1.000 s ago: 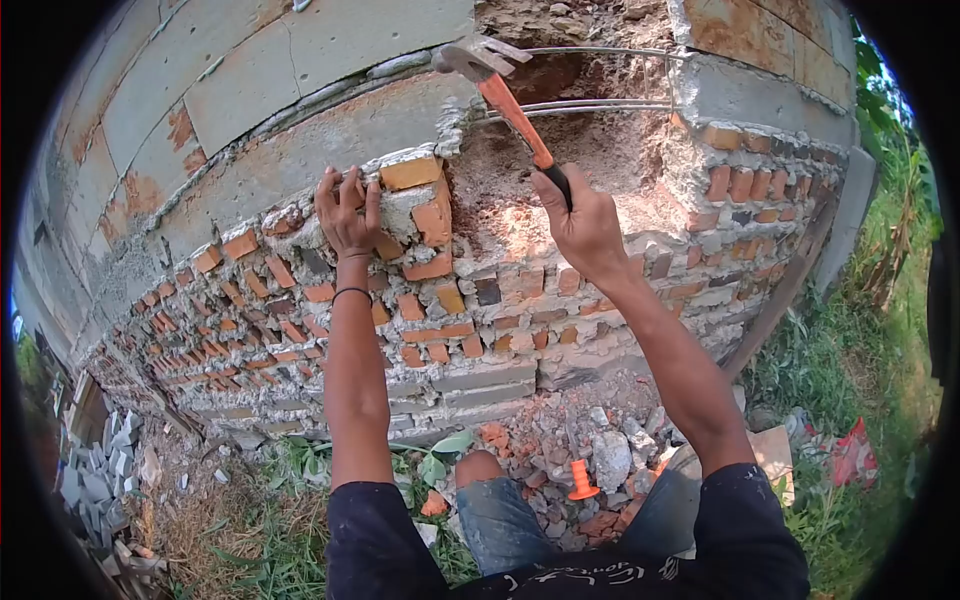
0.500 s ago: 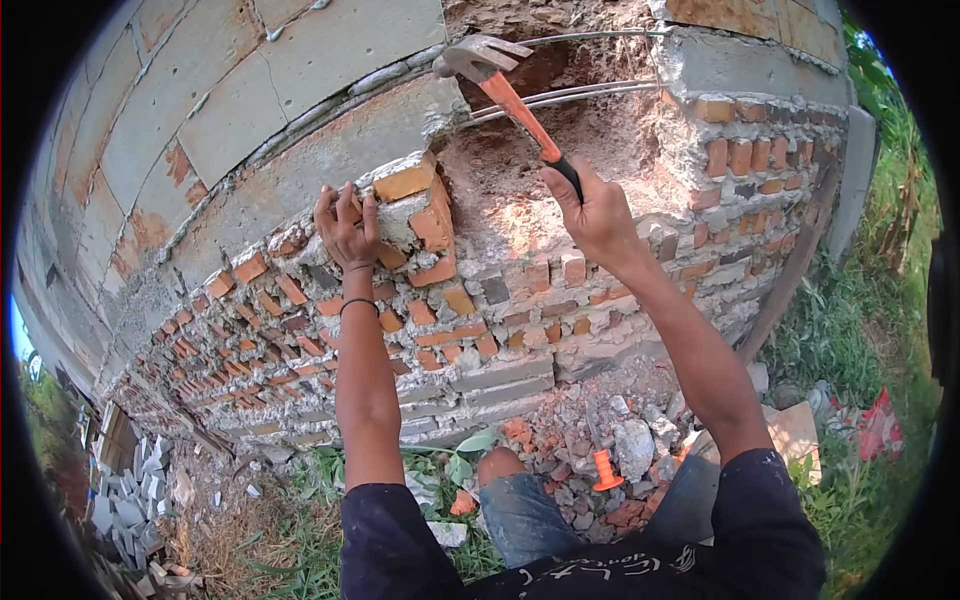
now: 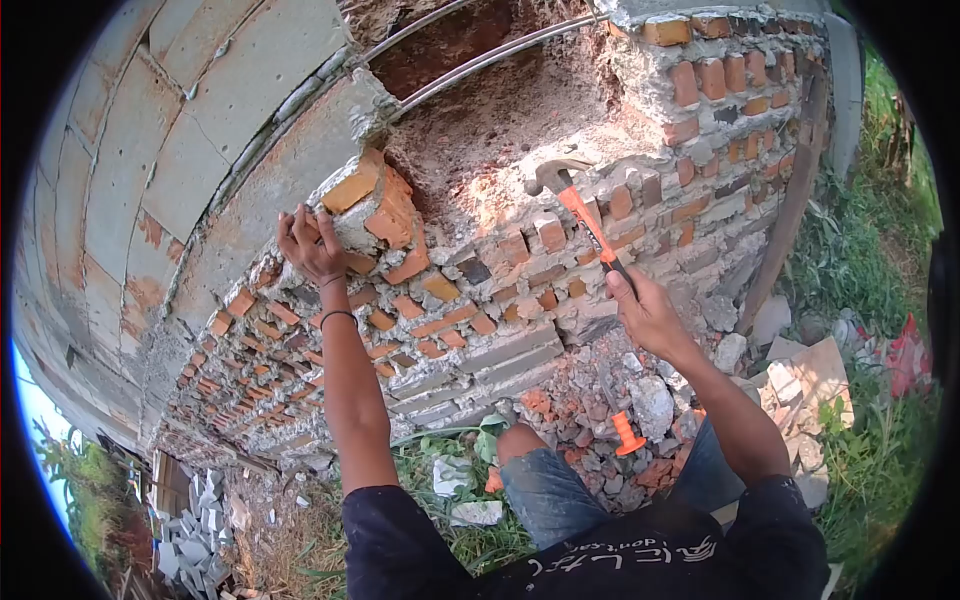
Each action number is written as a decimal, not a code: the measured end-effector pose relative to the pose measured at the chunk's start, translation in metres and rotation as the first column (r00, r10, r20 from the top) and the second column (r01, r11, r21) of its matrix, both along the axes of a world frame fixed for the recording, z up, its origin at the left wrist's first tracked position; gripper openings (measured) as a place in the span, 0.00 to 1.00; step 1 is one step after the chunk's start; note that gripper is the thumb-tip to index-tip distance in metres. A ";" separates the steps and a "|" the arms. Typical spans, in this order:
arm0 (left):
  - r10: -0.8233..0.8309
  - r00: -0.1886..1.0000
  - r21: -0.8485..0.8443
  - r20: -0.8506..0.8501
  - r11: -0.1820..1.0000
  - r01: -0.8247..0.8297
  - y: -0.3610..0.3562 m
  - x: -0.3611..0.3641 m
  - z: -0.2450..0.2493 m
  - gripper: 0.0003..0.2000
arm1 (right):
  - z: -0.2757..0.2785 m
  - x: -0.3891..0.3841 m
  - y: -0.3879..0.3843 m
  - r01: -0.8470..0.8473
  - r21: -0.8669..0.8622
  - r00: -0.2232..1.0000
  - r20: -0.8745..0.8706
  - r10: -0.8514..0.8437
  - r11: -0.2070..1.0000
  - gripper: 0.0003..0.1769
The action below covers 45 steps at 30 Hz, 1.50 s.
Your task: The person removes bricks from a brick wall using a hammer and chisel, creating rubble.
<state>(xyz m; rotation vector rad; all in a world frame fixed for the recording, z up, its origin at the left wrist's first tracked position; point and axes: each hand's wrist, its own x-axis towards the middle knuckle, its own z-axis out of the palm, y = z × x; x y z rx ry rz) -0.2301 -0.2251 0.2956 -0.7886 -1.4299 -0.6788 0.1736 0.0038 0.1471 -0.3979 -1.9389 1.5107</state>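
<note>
My right hand [image 3: 650, 312] is closed around the black grip of a claw hammer [image 3: 588, 222] with an orange shaft. The hammer's steel head is in front of the ledge of the broken opening [image 3: 500, 150] in the brick wall [image 3: 440, 325]. My left hand [image 3: 312, 245] lies against the wall with its fingers apart, touching the masonry beside a jutting brick corner [image 3: 352, 188]. Below, a chisel [image 3: 627, 432] with an orange handle lies on the rubble between my knees; its shank is partly lost among the stones.
Metal rods [image 3: 490, 62] cross the opening. Broken brick and mortar rubble [image 3: 580, 410] lies at the wall's foot. A wooden plank [image 3: 785, 215] leans at the right, near grass [image 3: 845, 290] and a red plastic bag [image 3: 908, 360]. Grey tile pieces [image 3: 195, 535] are heaped at lower left.
The hammer has come down from its raised position, and my right hand has lowered with it. My left hand stays at the brick corner. The view has tilted downward.
</note>
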 end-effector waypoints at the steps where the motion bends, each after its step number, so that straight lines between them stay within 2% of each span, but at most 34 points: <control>1: -0.001 1.000 -0.013 -0.010 1.000 0.001 0.001 0.000 0.001 0.17 | -0.011 -0.003 -0.002 -0.017 -0.021 0.998 0.059 0.018 1.000 0.28; 3: -0.052 0.999 0.001 -0.004 0.999 0.052 0.002 0.000 0.000 0.16 | -0.034 -0.004 -0.011 -0.028 -0.058 0.999 0.037 0.030 0.998 0.27; 5: -0.040 0.999 -0.040 -0.016 0.998 0.039 0.003 -0.006 -0.002 0.16 | -0.049 0.005 -0.025 -0.123 -0.044 0.976 0.178 0.129 0.991 0.23; 6: -0.030 0.999 -0.028 -0.017 0.999 0.030 0.003 -0.008 -0.003 0.16 | -0.064 0.009 -0.032 -0.126 -0.074 0.977 0.166 0.136 0.989 0.23; 7: -0.020 1.000 -0.016 -0.016 1.000 0.019 0.003 -0.007 -0.003 0.16 | -0.083 0.017 -0.039 -0.163 -0.115 0.954 0.233 0.186 0.980 0.23; 10: -0.007 1.000 -0.040 -0.013 0.999 0.007 0.005 -0.010 -0.004 0.16 | -0.145 0.042 -0.057 -0.232 -0.206 0.848 0.436 0.302 0.950 0.22; 12: -0.032 0.999 -0.017 0.004 0.999 0.032 0.006 -0.012 -0.005 0.17 | -0.203 0.059 -0.075 -0.172 -0.194 0.782 0.570 0.254 0.966 0.22; 13: -0.025 1.000 -0.046 0.002 0.999 0.025 0.008 -0.010 -0.005 0.17 | -0.222 0.067 -0.081 -0.179 -0.222 0.782 0.560 0.276 0.959 0.22; 15: -0.016 1.000 -0.027 -0.002 1.000 0.016 0.009 -0.006 -0.005 0.18 | -0.244 0.077 -0.089 -0.119 -0.336 0.642 0.692 0.331 0.934 0.25; 16: -0.003 1.000 -0.031 0.005 1.000 0.003 0.009 -0.007 -0.005 0.19 | -0.250 0.075 -0.089 -0.124 -0.352 0.644 0.683 0.345 0.928 0.25; 18: -0.012 1.000 -0.041 0.018 0.999 0.013 0.011 -0.007 -0.008 0.20 | -0.254 0.076 -0.091 -0.032 -0.523 0.694 0.602 0.396 0.852 0.26; 19: -0.027 0.999 -0.029 0.029 0.999 0.028 0.011 -0.006 -0.006 0.20 | -0.258 0.073 -0.092 -0.041 -0.533 0.695 0.592 0.407 0.845 0.26; 21: -0.010 1.000 -0.040 0.012 0.999 0.011 0.010 -0.007 -0.006 0.21 | -0.270 0.065 -0.088 -0.099 -0.389 0.661 0.663 0.352 0.916 0.26; 22: -0.001 1.000 -0.044 0.023 0.999 0.002 0.010 -0.008 -0.006 0.21 | -0.279 0.062 -0.091 -0.093 -0.374 0.672 0.660 0.335 0.923 0.25; 25: -0.024 0.998 -0.030 0.061 0.999 0.026 0.011 -0.008 -0.004 0.21 | -0.286 0.065 -0.093 -0.077 -0.347 0.729 0.620 0.290 0.935 0.25; 27: -0.051 0.996 -0.033 0.067 0.998 0.054 0.012 -0.007 -0.005 0.21 | -0.292 0.066 -0.092 -0.080 -0.322 0.711 0.645 0.280 0.943 0.23; 29: -0.022 0.998 -0.051 0.058 0.998 0.025 0.012 -0.004 -0.005 0.22 | -0.289 0.068 -0.092 -0.078 -0.309 0.760 0.597 0.257 0.948 0.22; 36: 0.026 0.999 -0.061 0.039 0.998 -0.023 0.010 -0.006 -0.005 0.22 | -0.290 0.065 -0.091 -0.063 -0.368 0.768 0.576 0.280 0.928 0.21; 43: 0.023 1.000 -0.036 0.018 0.999 -0.022 0.009 -0.005 -0.005 0.18 | -0.298 0.066 -0.096 -0.066 -0.278 0.746 0.624 0.232 0.958 0.23; 45: 0.005 0.999 -0.034 0.042 0.999 -0.004 0.009 -0.006 -0.005 0.17 | -0.303 0.067 -0.098 -0.097 -0.146 0.740 0.650 0.170 0.985 0.25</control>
